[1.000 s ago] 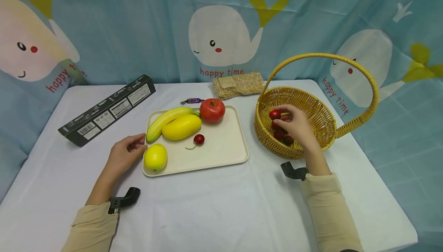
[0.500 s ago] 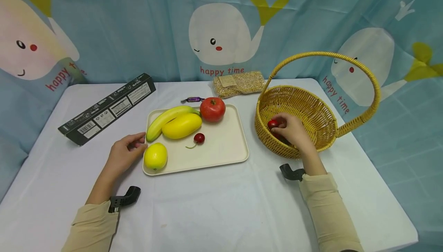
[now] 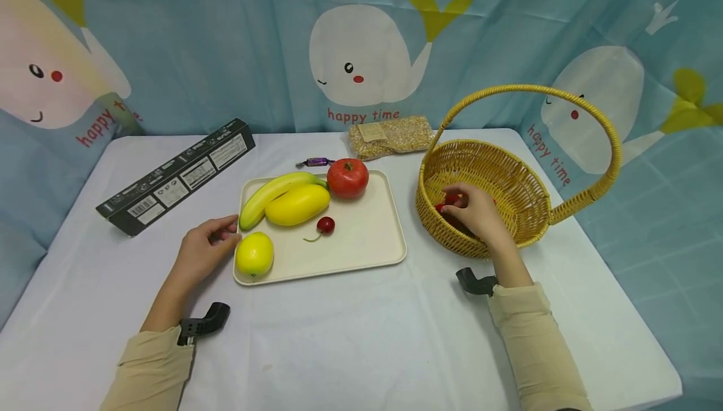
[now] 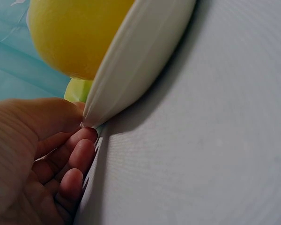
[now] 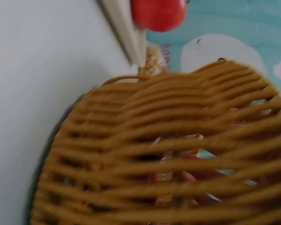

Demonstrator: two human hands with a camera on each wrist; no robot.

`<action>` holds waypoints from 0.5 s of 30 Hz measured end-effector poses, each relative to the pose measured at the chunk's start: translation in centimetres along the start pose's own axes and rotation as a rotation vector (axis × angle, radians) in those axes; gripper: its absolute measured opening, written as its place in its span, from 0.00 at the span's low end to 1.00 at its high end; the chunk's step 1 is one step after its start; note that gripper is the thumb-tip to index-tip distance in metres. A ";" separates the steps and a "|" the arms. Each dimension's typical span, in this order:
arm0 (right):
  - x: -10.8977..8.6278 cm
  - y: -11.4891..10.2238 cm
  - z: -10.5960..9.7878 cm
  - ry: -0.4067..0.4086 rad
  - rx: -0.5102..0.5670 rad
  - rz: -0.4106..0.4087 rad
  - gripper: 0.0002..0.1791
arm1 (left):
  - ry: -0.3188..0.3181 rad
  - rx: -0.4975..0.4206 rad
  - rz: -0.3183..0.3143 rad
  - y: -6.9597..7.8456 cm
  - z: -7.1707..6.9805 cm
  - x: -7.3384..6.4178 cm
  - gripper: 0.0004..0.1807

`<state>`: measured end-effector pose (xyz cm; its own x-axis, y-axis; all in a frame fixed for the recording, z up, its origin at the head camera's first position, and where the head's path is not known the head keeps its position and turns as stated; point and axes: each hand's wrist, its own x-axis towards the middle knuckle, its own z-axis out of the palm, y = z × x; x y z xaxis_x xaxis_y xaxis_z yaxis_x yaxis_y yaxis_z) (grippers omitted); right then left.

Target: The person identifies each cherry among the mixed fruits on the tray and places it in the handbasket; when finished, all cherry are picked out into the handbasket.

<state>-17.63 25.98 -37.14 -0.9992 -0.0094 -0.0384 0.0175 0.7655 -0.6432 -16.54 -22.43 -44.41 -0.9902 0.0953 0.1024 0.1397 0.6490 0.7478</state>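
Note:
My left hand pinches the left rim of the cream tray, thumb over the edge and index finger beneath in the left wrist view. On the tray lie a lemon, a banana, a yellow mango-like fruit, a red tomato-like fruit and a stemmed cherry. My right hand is down inside the yellow wicker basket, thumb and index finger apart. Red cherries show beside and between its fingertips. Basket weave covers most of that hand in the right wrist view.
A long black box lies at the back left. Behind the tray are a purple-wrapped candy and a bag of grain. The basket's tall handle arches above its bowl. A whale-print curtain backs the white table.
My right hand has lowered a cherry into the basket, and its fingertips have come away from it. My left hand has stayed at the tray's rim.

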 end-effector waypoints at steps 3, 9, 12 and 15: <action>-0.1 -0.9 0.0 0.071 0.057 -0.041 0.20 | -0.003 0.004 -0.007 0.0 -0.1 0.1 0.25; 0.0 -4.3 0.9 0.172 0.259 -0.230 0.20 | -0.001 -0.002 -0.012 0.1 -0.2 0.1 0.25; 0.2 -6.1 2.0 0.123 0.365 -0.282 0.20 | 0.003 -0.004 -0.008 0.0 -0.1 0.1 0.24; 0.4 -7.9 3.7 0.028 0.401 -0.302 0.20 | 0.003 -0.004 -0.006 -0.3 0.1 0.1 0.24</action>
<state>-18.00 17.51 -34.88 -0.9624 -0.1703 0.2117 -0.2655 0.4238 -0.8660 -16.63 -22.53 -44.72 -0.9909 0.0897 0.0999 0.1342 0.6467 0.7508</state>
